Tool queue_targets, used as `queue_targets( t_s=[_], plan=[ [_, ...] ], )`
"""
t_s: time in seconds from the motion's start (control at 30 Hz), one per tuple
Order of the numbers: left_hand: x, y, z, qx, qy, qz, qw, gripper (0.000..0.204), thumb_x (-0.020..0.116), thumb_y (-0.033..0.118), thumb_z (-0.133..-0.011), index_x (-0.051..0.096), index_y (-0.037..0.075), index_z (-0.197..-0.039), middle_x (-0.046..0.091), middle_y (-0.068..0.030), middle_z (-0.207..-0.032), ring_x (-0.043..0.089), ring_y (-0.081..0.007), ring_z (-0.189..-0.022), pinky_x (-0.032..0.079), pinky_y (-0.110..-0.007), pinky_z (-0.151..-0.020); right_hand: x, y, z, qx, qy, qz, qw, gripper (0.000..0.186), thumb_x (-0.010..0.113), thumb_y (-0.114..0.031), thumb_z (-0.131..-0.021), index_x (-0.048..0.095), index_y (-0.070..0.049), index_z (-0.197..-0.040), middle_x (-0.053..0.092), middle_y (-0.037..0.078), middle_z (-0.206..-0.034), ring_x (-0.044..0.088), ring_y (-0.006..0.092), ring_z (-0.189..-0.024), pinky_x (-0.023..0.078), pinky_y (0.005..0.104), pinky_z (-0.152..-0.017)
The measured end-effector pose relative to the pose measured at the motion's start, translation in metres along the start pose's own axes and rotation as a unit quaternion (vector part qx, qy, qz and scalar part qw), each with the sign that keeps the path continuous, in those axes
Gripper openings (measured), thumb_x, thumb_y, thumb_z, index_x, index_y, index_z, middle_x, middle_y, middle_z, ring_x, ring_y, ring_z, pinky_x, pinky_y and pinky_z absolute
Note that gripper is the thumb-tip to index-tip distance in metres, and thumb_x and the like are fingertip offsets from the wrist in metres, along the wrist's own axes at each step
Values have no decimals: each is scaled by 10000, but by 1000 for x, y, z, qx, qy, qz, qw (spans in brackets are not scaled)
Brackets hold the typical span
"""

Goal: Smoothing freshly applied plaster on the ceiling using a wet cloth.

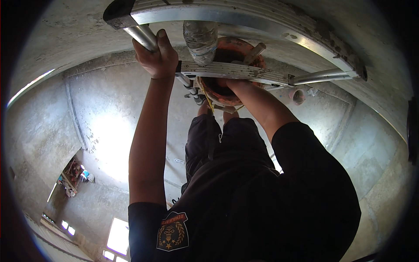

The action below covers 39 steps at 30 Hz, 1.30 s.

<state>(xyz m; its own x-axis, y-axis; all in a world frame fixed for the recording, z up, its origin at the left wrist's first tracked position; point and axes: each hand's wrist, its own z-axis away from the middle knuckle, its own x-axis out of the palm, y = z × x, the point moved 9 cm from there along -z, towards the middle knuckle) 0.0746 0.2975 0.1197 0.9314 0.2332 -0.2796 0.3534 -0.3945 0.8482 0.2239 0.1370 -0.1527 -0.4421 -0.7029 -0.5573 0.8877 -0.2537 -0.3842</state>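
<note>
My left hand (157, 57) is closed round a round metal tube (143, 37) of an aluminium ladder, its thumb pointing up along the tube. Below the ladder's top step, a flat ladder step (235, 70) crosses in front of an orange-red bucket (239, 42) with a dirty rim. My right hand (230, 86) reaches down into the bucket; its fingers are hidden by the bucket and the step. A tool with a wooden handle (255, 53) leans out of the bucket's far side. Beside it hangs a clear, crumpled plastic bottle (200, 41), smeared with grey.
The ladder's upper step (244, 15) arches across the top, close to a rough grey wall. Far below on the concrete floor (104, 87) stands a small bucket (297, 96). A doorway at lower left shows piled scraps (70, 177). A bright window (118, 235) lies beyond.
</note>
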Motion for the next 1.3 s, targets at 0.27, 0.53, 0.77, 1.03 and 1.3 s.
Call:
queue_targets(
  t_s=[0.27,0.53,0.77,1.03,1.3],
  plan=[
    [0,-4,0,-13,5,7,1000,355,681,211,-906,506,-37,-1090,595,-64,-705,577,-160,-580,464,-296,-542,-12,12,1,2,-4,11,1000,459,492,-290,-963,574,-114,-1379,576,178,-1382,556,318,-1268,426,467,-1065],
    [2,-1,0,21,-4,-7,1000,351,662,156,-909,476,-51,-1121,582,-62,-687,558,-122,-566,456,-267,-515,-33,3,-1,-1,-1,27,1000,450,492,-306,-966,591,-125,-1366,604,169,-1356,585,302,-1242,448,464,-1047],
    [1,-5,1,7,11,-4,1000,412,694,247,-902,527,-60,-1120,626,-95,-758,614,-178,-631,491,-310,-580,-38,8,17,-5,-2,41,999,442,492,-320,-969,605,-135,-1354,628,162,-1333,611,289,-1219,467,460,-1031],
    [3,-6,2,-29,18,-9,999,420,733,300,-870,554,-39,-1041,677,-145,-806,685,-258,-674,540,-367,-622,-26,39,29,-90,130,-93,983,342,622,-320,-917,708,-75,-1141,727,171,-1071,690,331,-1020,542,443,-876],
    [2,17,-2,29,36,-29,999,367,763,272,-851,511,16,-926,627,-124,-619,670,-289,-540,514,-398,-505,17,70,48,-83,134,-108,982,339,582,-212,-937,671,-88,-1239,655,140,-1294,636,316,-1156,476,418,-1008]
  ],
)
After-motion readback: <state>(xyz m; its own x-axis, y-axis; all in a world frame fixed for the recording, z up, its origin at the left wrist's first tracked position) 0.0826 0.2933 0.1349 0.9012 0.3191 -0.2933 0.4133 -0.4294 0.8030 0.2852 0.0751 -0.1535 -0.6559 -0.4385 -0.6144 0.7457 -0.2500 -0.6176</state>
